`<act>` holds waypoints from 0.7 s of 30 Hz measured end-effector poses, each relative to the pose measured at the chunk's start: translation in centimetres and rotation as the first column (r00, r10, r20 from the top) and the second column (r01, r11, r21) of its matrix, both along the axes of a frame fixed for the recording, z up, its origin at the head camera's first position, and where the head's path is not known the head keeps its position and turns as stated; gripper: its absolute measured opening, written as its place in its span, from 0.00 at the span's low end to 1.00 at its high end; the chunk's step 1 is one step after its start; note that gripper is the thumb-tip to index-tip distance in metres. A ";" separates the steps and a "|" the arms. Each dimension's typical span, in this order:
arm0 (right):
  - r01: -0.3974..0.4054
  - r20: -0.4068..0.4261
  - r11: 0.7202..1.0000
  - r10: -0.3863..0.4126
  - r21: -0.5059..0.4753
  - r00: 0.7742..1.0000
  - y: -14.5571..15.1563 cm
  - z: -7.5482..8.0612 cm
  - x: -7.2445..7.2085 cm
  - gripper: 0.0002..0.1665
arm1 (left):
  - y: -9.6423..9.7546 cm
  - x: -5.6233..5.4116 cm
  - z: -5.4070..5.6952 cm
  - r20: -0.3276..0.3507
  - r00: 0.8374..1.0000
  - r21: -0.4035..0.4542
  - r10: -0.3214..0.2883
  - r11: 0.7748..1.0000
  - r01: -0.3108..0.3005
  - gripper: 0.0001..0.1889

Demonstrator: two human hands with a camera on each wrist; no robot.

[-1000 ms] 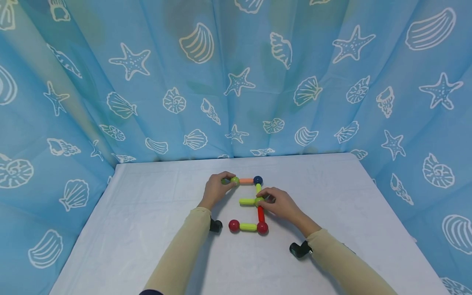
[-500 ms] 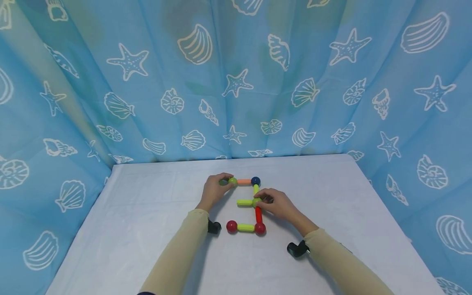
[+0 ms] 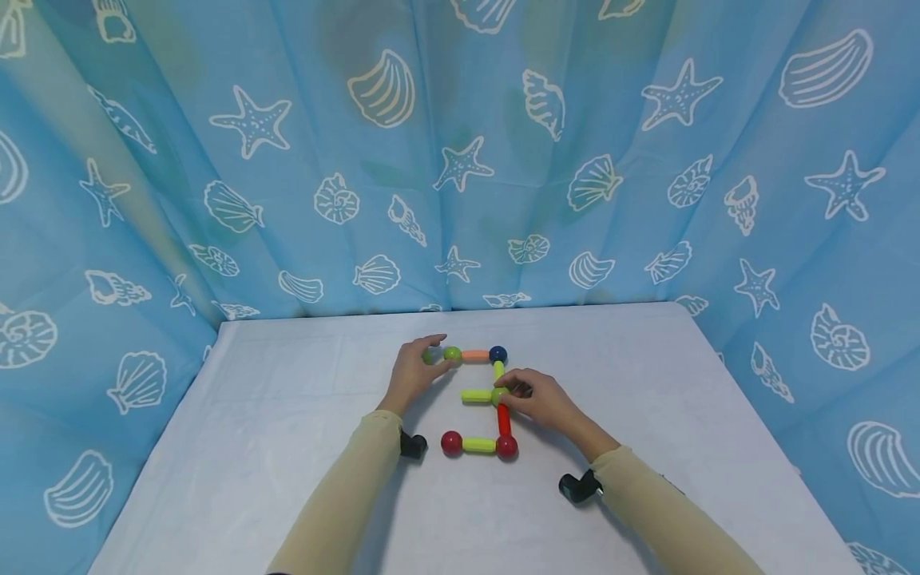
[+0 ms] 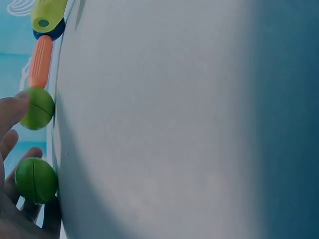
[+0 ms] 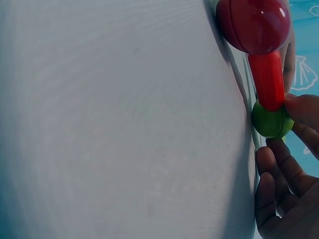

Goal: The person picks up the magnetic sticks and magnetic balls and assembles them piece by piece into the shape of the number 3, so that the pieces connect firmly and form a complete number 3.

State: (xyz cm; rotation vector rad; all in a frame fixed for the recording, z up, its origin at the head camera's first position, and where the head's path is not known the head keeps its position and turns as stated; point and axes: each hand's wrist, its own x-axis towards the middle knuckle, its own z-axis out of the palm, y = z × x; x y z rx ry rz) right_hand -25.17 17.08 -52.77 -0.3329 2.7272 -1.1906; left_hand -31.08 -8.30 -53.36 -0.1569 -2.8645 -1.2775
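My left hand (image 3: 412, 369) is at the far left end of a figure of magnetic balls and rods. Its thumb touches the green end ball (image 4: 37, 108), and the index finger is raised off it. A second green ball (image 4: 36, 180) sits among the curled lower fingers. That end ball joins an orange rod (image 3: 475, 356), then a dark blue ball (image 3: 498, 354). My right hand (image 3: 545, 399) pinches the green middle ball (image 5: 271, 120) between thumb and finger. From this ball a yellow-green rod (image 3: 476, 396) points left and a red rod (image 5: 267, 81) runs nearer.
The near row has a red corner ball (image 3: 506, 446), a yellow-green rod (image 3: 477, 446) and a red end ball (image 3: 451, 443). A white cloth (image 3: 287, 415) covers the table. A blue shell-patterned curtain (image 3: 460, 216) hangs behind and at both sides.
My left index finger has lifted off the end ball, and that hand has drawn slightly left, showing more of the second green ball. The right hand keeps its pinch.
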 end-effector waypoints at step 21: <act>0.001 -0.004 1.000 -0.001 -0.012 1.000 -0.1 0.0 0.2 0.14 | -3.8 1.1 -0.2 -0.005 0.999 0.056 0.043 0.998 -0.043 0.29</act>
